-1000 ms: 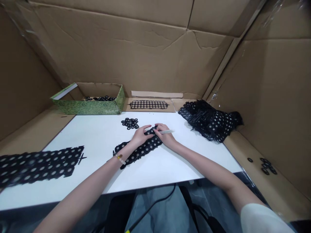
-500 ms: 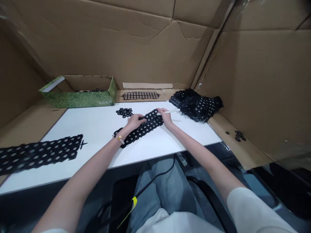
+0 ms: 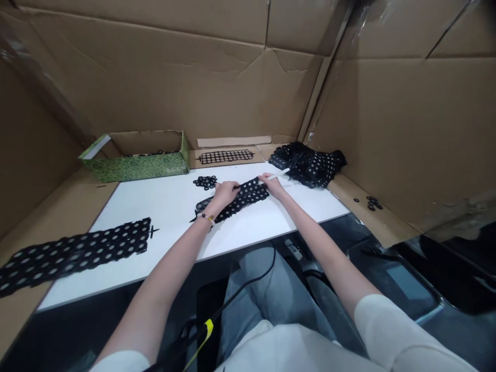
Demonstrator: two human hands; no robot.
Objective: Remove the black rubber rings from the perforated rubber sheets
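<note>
The black perforated strip [image 3: 248, 197] lies slantwise on the white board [image 3: 170, 206], its holes showing pale where the board shows through, and both hands are on it. The left hand [image 3: 226, 194] sits over the strip's near edge, fingers together and slightly curved; whether it pinches the material or only presses on it is hard to make out. The right hand [image 3: 272, 185] is closed around a slim white stick [image 3: 279, 175], gripping it like a pen, with its tip hidden at the strip's far end and its other end pointing away toward the back right. The strip looks thin and lacy, a mesh of round openings, and a narrow black spike juts from its left end. A beaded bracelet [image 3: 206, 218] circles the left wrist. Just beyond the left hand is a small pile of black rings [image 3: 205, 182], punched-out shapes too small to make out in detail. A long perforated sheet [image 3: 77, 253] lies flat on the left of the board, cut off by the frame's edge. To the right, a crumpled heap of the same black mesh [image 3: 310, 165] sits just past the board's far corner. At the back, another sheet [image 3: 226, 156] lies flat on cardboard beside a green patterned box [image 3: 135, 168] holding some black pieces, partly hidden by its wall. More rings [image 3: 371, 202] lie on a cardboard ledge at the right.
</note>
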